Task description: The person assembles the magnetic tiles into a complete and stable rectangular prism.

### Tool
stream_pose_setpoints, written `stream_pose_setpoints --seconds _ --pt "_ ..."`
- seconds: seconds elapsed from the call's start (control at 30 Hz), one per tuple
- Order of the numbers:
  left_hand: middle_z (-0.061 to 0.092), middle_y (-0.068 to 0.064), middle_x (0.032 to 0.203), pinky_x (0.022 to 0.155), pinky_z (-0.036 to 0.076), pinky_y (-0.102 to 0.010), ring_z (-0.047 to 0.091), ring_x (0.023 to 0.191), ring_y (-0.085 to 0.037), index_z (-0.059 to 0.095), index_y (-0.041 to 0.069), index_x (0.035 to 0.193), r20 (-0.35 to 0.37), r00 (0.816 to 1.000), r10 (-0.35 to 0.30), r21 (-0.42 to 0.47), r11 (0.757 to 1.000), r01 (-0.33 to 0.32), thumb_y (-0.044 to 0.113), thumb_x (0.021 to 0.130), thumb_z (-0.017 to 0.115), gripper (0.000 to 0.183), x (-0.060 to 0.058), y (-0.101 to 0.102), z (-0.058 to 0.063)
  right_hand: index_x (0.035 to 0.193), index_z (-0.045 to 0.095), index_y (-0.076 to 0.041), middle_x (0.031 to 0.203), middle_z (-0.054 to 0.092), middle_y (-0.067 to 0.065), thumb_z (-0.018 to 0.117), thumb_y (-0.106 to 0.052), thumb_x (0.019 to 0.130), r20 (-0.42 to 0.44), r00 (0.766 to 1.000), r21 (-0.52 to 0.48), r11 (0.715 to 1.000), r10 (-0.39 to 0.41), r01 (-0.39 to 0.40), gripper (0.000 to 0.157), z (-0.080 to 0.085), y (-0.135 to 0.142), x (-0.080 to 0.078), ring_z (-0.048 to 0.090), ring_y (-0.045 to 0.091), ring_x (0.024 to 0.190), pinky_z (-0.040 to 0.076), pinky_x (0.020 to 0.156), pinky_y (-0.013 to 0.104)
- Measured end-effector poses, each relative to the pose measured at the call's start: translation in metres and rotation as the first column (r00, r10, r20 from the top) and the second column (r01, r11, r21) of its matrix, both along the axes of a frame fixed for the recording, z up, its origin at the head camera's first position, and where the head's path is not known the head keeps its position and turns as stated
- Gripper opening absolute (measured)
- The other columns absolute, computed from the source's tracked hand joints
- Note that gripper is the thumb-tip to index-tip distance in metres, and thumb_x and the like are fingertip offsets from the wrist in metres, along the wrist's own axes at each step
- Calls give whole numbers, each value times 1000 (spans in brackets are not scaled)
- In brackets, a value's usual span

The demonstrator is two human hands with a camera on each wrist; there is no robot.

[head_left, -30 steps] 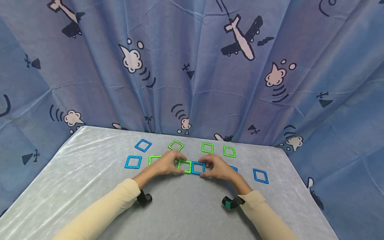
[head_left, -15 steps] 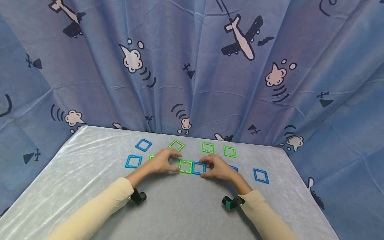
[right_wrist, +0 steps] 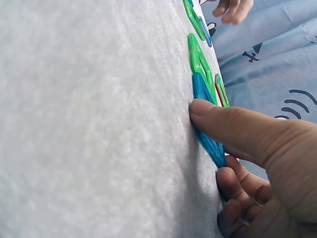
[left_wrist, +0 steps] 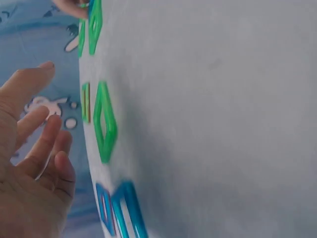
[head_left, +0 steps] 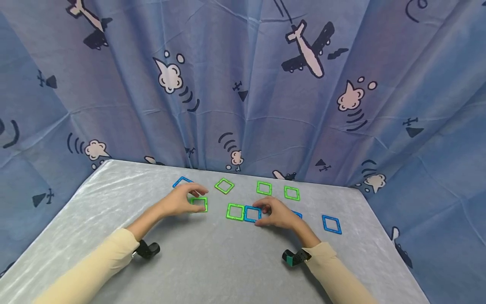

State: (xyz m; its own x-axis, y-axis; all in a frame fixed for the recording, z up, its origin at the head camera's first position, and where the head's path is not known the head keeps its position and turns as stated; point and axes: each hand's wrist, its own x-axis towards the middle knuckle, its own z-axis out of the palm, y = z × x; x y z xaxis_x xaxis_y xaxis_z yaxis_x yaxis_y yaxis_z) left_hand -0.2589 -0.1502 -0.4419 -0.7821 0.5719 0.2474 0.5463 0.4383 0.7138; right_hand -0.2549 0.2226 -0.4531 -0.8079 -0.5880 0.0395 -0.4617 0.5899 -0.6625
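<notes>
My right hand pinches the near and far edges of a blue magnetic square tile frame lying on the table. A green square tile frame lies edge to edge with it on its left. My left hand is over another green square frame, thumb and fingers apart. In the left wrist view that hand holds nothing, and a gap shows between it and the green frame. The right wrist view shows my thumb on the blue frame.
Green frames lie at the back right, and a green diamond-turned frame stands left of them. Blue frames lie right. Behind my left hand a blue frame is partly hidden. A blue curtain hangs behind the table.
My left hand has let go of the joined green frame and moved left, over another green frame. My right hand stays on the blue frame.
</notes>
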Motion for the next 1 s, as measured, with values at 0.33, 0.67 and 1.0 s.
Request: stream_pose_setpoints --seconds 0.33,0.67,1.0 --pt "65 -19 123 84 54 -48 63 108 -38 65 0 129 27 995 96 6 995 -96 19 85 85 52 8 -44 1 125 68 1 118 65 9 90 -16 80 17 1000 10 1000 -9 9 53 3 -1 2 59 23 91 50 81 39" --pt "66 -21 121 88 53 -52 64 107 -38 66 -3 124 41 994 100 28 994 -101 23 85 86 51 14 -54 -3 125 68 1 118 64 9 90 -15 80 33 999 5 1000 -21 21 53 2 0 1 57 23 91 48 80 38" --pt "67 -17 119 91 51 -50 65 104 -34 67 -2 124 -13 994 112 -9 994 -112 24 81 90 56 9 -47 -11 126 68 1 118 64 8 90 -15 80 46 999 4 1000 -22 22 53 3 -1 2 57 23 91 49 81 39"
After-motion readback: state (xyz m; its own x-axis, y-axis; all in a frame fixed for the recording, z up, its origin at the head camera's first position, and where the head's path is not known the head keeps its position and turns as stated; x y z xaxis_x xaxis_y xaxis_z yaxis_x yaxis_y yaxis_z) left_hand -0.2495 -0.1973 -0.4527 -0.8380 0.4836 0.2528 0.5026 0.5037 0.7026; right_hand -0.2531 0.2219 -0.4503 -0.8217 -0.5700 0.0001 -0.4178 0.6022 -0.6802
